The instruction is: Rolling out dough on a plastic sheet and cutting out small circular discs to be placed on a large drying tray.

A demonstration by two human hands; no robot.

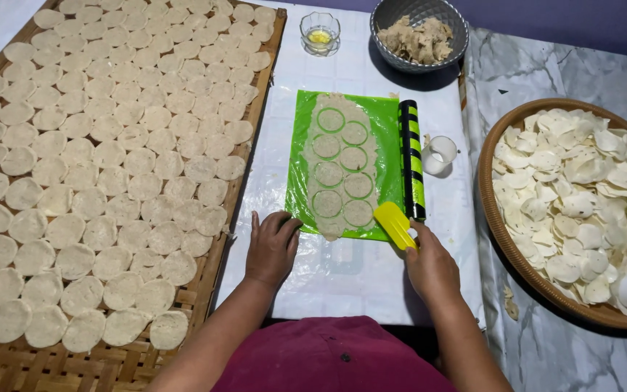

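A green plastic sheet (386,131) lies on a white cloth and carries a strip of rolled dough (342,160) cut into several circles. My left hand (271,247) rests flat on the cloth, fingertips touching the sheet's near left corner. My right hand (429,265) grips a yellow scraper (395,225) whose blade sits at the sheet's near right corner. A black rolling pin with green bands (411,160) lies along the sheet's right edge.
A woven bamboo tray (110,366) on the left holds several rows of raw dough discs. A round basket (498,218) of dried white chips sits at the right. A white round cutter (440,154), a grey dough bowl (419,36) and a small glass oil dish (320,33) stand farther back.
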